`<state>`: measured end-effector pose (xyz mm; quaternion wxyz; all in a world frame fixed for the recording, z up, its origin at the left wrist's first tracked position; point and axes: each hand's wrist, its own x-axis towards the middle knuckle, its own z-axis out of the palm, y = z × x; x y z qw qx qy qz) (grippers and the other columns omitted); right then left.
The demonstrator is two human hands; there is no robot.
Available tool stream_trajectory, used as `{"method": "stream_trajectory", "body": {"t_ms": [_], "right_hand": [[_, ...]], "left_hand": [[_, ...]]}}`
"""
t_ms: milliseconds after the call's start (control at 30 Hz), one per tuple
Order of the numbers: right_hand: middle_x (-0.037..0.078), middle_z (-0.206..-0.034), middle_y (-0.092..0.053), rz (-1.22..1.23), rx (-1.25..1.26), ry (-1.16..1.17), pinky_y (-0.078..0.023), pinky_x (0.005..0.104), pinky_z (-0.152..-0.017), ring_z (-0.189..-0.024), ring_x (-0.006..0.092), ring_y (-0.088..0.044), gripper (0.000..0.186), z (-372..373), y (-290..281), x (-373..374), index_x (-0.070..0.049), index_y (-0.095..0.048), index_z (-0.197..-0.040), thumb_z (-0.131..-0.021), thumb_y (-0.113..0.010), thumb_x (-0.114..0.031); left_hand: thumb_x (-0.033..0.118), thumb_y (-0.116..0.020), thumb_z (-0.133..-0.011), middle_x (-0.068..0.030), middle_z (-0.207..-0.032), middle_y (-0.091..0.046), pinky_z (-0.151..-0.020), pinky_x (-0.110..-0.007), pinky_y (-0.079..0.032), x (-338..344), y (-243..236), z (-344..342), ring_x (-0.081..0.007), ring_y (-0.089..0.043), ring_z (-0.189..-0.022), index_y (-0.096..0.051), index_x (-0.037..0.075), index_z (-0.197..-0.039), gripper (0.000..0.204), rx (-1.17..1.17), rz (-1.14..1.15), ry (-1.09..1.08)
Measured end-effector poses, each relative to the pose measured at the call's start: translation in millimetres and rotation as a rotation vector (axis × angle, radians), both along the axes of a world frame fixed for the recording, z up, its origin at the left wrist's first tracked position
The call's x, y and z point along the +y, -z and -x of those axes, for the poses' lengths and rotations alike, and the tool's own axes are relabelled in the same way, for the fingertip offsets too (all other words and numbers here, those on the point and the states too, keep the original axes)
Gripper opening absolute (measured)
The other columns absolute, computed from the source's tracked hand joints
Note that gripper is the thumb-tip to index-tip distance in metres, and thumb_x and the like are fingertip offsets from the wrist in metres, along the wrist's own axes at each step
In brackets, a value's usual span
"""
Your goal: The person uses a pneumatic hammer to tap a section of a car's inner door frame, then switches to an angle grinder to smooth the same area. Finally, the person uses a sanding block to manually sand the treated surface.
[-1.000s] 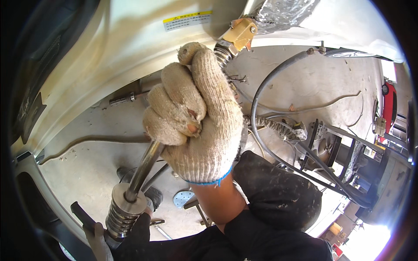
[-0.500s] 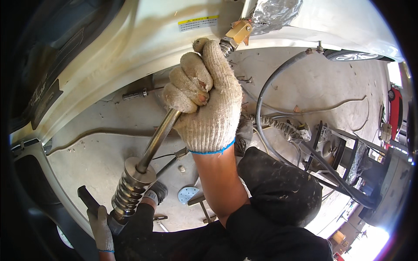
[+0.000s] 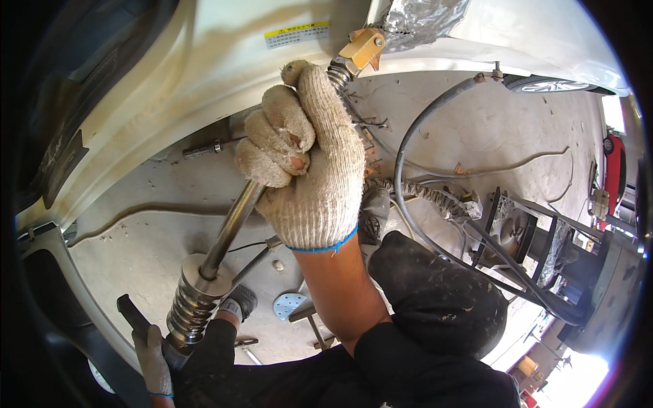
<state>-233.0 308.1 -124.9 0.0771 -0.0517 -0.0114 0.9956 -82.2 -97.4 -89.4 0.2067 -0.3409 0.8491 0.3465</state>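
Under the white car body (image 3: pixel 204 75), right hand (image 3: pixel 306 163) fingers clenched round slide-hammer rod (image 3: pixel 231 224) (tight clearance), left hand (image 3: pixel 155 364) gripping its handle.

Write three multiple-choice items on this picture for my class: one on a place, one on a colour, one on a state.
1. Where is the brass fitting? A at the rod's top end B on the floor C in the left hand
2. What colour is the glove cuff's edge? A red B blue C green
3. How is the right hand? A open flat B off the rod C closed around the rod

A: it sits at the rod's top, against the white panel.
B: a blue band rims the cuff.
C: the fingers wrap the rod.
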Motion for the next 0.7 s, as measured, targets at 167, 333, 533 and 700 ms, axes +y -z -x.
{"method": "stream_trajectory", "body": {"t_ms": [167, 333, 533, 700], "right_hand": [[-0.005, -0.062, -0.038, 0.005, -0.004, -0.005, -0.023, 0.0206, -0.041, -0.047, 0.0039, -0.028, 0.021, -0.3, -0.5, -0.2, -0.009, -0.055, -0.108, -0.105, -0.048, -0.028], [-0.006, -0.060, -0.035, -0.008, -0.005, -0.003, -0.022, 0.0203, -0.040, -0.047, 0.0039, -0.027, 0.021, 0.2, -0.3, 0.8, -0.009, -0.055, -0.105, -0.105, -0.048, -0.028], [-0.007, -0.058, -0.032, 0.006, -0.072, 0.007, -0.020, 0.0210, -0.039, -0.045, 0.0036, -0.025, 0.019, -0.2, -6.0, -2.0, -0.009, -0.055, -0.100, -0.105, -0.048, -0.027], [-0.008, -0.059, -0.033, 0.010, -0.072, 0.011, -0.019, 0.0207, -0.039, -0.045, 0.0033, -0.025, 0.018, 0.2, -8.9, -0.8, -0.010, -0.055, -0.099, -0.104, -0.049, -0.026]], "left_hand": [[0.034, -0.062, -0.097, -0.0080, -0.108, -0.054, -0.084, -0.031, -0.045, 1.1, -0.9, 0.9, -0.0162, -0.051, -0.094, -0.048, -0.003, -0.128, 0.050, -0.006, -0.023, -0.018], [0.034, -0.062, -0.097, -0.0075, -0.108, -0.054, -0.084, -0.032, -0.047, -3.2, 1.8, 0.2, -0.0159, -0.051, -0.093, -0.047, -0.003, -0.129, 0.050, -0.018, -0.061, -0.025], [0.033, -0.062, -0.097, -0.0059, -0.106, -0.053, -0.082, -0.031, -0.047, -4.4, 2.3, -1.5, -0.0150, -0.052, -0.092, -0.047, -0.002, -0.126, 0.047, -0.015, -0.095, -0.049], [0.031, -0.062, -0.097, -0.0052, -0.104, -0.053, -0.079, -0.030, -0.046, 7.5, -3.5, 4.0, -0.0139, -0.051, -0.090, -0.048, -0.001, -0.126, 0.046, -0.032, -0.025, -0.020]]}}
